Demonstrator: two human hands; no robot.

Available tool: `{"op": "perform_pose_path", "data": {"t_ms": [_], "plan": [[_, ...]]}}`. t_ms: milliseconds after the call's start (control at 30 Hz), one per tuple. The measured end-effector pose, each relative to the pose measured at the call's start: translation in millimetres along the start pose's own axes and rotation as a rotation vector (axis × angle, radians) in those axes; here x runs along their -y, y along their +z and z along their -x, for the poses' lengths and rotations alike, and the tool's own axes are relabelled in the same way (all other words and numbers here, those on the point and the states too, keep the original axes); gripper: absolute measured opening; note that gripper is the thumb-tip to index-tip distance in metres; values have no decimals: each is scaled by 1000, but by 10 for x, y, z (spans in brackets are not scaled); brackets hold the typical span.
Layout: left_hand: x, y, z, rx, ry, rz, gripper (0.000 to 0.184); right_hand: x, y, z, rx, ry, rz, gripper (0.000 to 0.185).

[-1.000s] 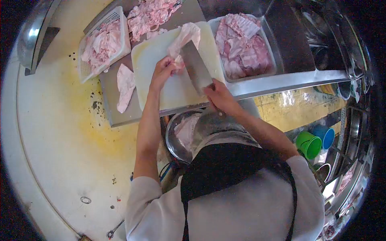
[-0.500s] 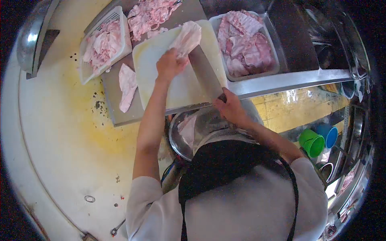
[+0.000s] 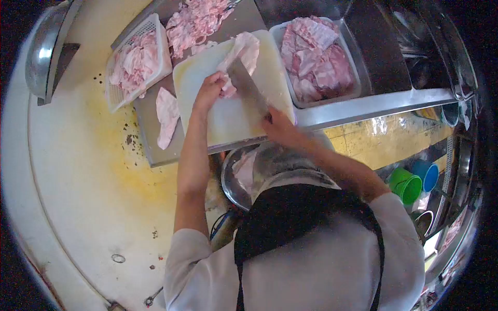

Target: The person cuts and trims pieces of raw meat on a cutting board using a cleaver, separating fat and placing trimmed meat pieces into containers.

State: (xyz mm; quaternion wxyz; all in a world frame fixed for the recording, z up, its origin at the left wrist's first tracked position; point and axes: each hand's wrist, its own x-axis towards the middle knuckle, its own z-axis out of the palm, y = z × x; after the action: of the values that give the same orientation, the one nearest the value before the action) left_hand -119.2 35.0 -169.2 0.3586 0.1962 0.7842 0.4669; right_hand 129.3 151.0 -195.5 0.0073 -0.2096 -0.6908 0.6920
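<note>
A pale pink piece of meat lies across the white cutting board. My left hand grips its near end with the fingers curled. In my right hand is the handle of a broad cleaver, whose blade slants up and left over the meat, its far end close to my left fingers. Whether the edge touches the meat I cannot tell. Left of the board, another piece of meat rests on the metal counter.
A white perforated basket of meat stands at the back left, beside a heap of trimmings. On the right is a white tub of meat. A metal bowl sits below the board, and green and blue buckets stand lower right.
Half a second ago my left hand was farther up the meat; it has drawn back to the near end. The cleaver has swung left over the meat with my right hand.
</note>
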Motion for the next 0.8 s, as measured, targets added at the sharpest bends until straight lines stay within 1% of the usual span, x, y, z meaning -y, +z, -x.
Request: {"op": "perform_pose_path", "data": {"t_ms": [33,67,133,167,233,300,333,400,467,533,567,633,700,733,767,800], "plan": [[-27,-26,10,-30,-13,50,14,295,-110,314,90,119,-42,32],[-45,-92,21,-10,-15,3,13,462,-178,527,179,244,-87,32],[-49,-261,8,36,-18,-93,12,465,-225,655,158,269,-96,30],[-41,-281,11,50,-32,-95,13,462,-231,682,147,279,-103,30],[-42,-303,3,78,-53,-100,13,295,-141,500,44,89,-81,29],[-68,-294,7,66,-50,-85,14,105,-33,110,-29,-40,-34,29],[-73,-284,17,62,-53,-79,14,38,31,-144,-52,-65,-1,28],[-49,-263,2,59,-57,-74,13,123,152,-335,-95,-83,-2,27],[-34,-233,24,46,-60,-32,11,324,219,-371,-128,-69,-69,25],[-81,-225,36,21,-49,49,10,23,433,13,-161,-215,-7,26],[-101,-293,10,3,-52,30,10,51,354,268,-31,-76,9,33],[-72,-478,23,-30,-71,0,10,329,9,540,143,199,-27,42],[262,-624,-120,-43,104,-396,13,618,-249,651,241,461,-132,44],[260,-631,-157,-45,199,-599,15,620,-266,633,203,415,-111,43],[283,-540,-196,-141,257,-678,16,628,-298,587,163,365,-88,43],[144,-269,-177,-239,315,-755,17,637,-338,535,122,315,-64,43]]}}
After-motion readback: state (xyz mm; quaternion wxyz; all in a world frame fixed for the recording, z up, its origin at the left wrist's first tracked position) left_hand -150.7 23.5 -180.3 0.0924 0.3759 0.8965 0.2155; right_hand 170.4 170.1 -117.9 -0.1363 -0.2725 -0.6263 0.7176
